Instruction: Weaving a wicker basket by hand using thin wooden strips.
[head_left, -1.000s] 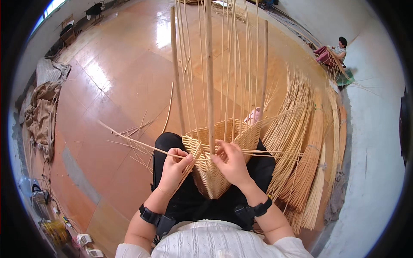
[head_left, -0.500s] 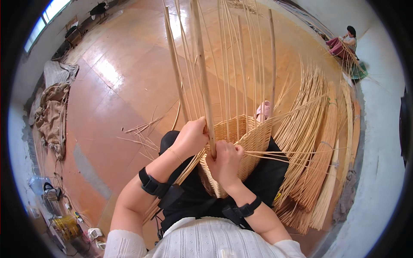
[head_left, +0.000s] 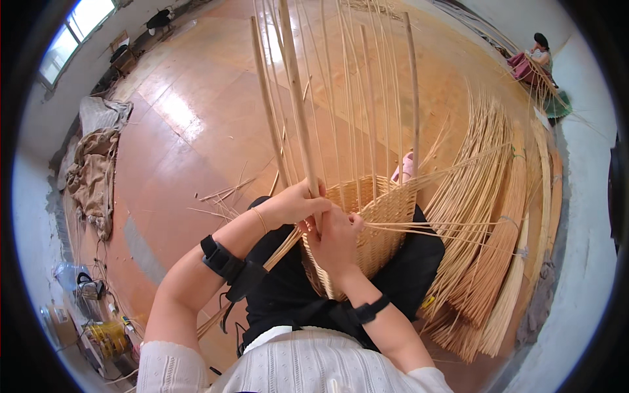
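The basket (head_left: pixel 386 216) sits on the lap (head_left: pixel 275 308) — light and springy, I'd judge. The left hand (head_left: pixel 300 202) curls round the thick stick (head_left: pixel 298 98) low down, a stiff, sound hold; the right hand (head_left: pixel 335 239) bends beside it — I can't tell its grip.

Pale wicker basket (head_left: pixel 390 211) | open-topped | tall stakes (head_left: pixel 414 92) rising | on lap (head_left: pixel 282 314)

At the centre of the frame we count one left hand (head_left: pixel 295 204), one right hand (head_left: pixel 334 241), one woven basket (head_left: pixel 391 202) and four thick upright poles (head_left: pixel 299 98); lower down, two black wrist straps (head_left: pixel 221 257); upper right, one co-worker (head_left: pixel 540 59); upper left, one window (head_left: pixel 73 38); on the right we make out at least three bundles of rods (head_left: pixel 496 252)
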A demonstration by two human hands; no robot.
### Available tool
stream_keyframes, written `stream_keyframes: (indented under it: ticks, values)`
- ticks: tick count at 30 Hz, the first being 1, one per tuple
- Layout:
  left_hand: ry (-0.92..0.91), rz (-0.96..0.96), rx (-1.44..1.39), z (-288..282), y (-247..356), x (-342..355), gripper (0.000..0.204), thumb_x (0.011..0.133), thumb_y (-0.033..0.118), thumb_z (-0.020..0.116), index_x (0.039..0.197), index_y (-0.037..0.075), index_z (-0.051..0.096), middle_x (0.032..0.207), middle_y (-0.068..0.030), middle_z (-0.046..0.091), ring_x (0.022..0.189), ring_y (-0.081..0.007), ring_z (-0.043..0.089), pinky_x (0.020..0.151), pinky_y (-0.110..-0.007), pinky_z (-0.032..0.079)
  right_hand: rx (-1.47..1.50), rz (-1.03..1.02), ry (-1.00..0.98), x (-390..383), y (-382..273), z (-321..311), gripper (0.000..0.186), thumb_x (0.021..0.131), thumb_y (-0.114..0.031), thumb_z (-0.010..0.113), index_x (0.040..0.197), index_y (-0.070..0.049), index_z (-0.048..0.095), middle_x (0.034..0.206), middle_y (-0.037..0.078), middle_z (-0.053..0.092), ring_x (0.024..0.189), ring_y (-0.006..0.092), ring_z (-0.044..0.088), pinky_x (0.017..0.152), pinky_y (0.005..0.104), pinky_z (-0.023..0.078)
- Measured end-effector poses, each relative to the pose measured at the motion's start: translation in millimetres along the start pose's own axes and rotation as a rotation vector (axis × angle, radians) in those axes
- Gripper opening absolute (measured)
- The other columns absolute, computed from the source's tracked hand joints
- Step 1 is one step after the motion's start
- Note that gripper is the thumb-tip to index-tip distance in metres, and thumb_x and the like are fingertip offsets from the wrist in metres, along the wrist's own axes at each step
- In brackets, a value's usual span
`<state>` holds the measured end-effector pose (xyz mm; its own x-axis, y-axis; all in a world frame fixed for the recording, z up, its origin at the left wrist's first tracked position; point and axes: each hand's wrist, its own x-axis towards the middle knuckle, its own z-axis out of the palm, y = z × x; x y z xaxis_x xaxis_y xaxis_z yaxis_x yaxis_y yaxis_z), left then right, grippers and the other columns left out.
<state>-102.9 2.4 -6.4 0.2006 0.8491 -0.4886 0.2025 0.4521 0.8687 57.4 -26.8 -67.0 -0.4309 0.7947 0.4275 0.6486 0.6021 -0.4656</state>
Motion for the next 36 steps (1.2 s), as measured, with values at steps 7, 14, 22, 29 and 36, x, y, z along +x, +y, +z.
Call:
stream_keyframes:
  ticks: [7,14,22,29,36]
  values:
    - [-0.106,0.062,-0.076,4,9,-11,0.027,0.096,0.022,0.058,0.112,0.001,0.056,0.082,-0.0053,0.066,0.054,-0.0056,0.057,0.045,-0.019,0.047,0.566,0.297,-0.225,17,25,-52,0.039,0.101,-0.031,0.054,0.126,-0.003,0.049,0.075,0.015,0.07,0.073,0.0365,0.069,0.061,0.0433,0.049]
    - [-0.076,0.024,0.029,7,-3,-8,0.03,0.098,0.027,0.054,0.11,0.001,0.061,0.086,-0.0073,0.071,0.059,-0.0078,0.061,0.045,-0.02,0.046,0.622,0.494,-0.142,14,21,-46,0.035,0.101,-0.034,0.055,0.094,-0.002,0.066,0.079,0.016,0.069,0.073,0.0343,0.068,0.065,0.0396,0.05]
    - [-0.006,0.06,0.026,8,-8,-5,0.026,0.099,0.024,0.05,0.093,0.001,0.061,0.084,-0.0076,0.071,0.056,-0.0088,0.06,0.044,-0.019,0.042,1.168,0.595,0.091,-68,24,-32,0.021,0.102,-0.016,0.056,0.107,0.003,0.064,0.104,0.01,0.068,0.076,0.0151,0.063,0.07,0.0281,0.05]
    - [0.013,-0.04,-0.045,7,-10,-8,0.026,0.099,0.023,0.05,0.092,0.001,0.061,0.081,-0.0061,0.068,0.053,-0.009,0.057,0.044,-0.02,0.044,1.169,0.853,0.035,-16,89,-3,0.024,0.097,-0.022,0.065,0.101,-0.002,0.053,0.079,0.004,0.064,0.062,0.0117,0.063,0.057,0.0248,0.052]
    - [0.636,0.07,0.609,15,41,-23,0.025,0.098,0.021,0.055,0.088,-0.001,0.06,0.077,-0.0072,0.066,0.062,-0.0117,0.064,0.048,-0.021,0.048,1.195,0.865,0.004,0,99,-4,0.032,0.096,-0.024,0.066,0.1,-0.003,0.042,0.069,0.006,0.06,0.052,0.0109,0.06,0.043,0.0234,0.047]
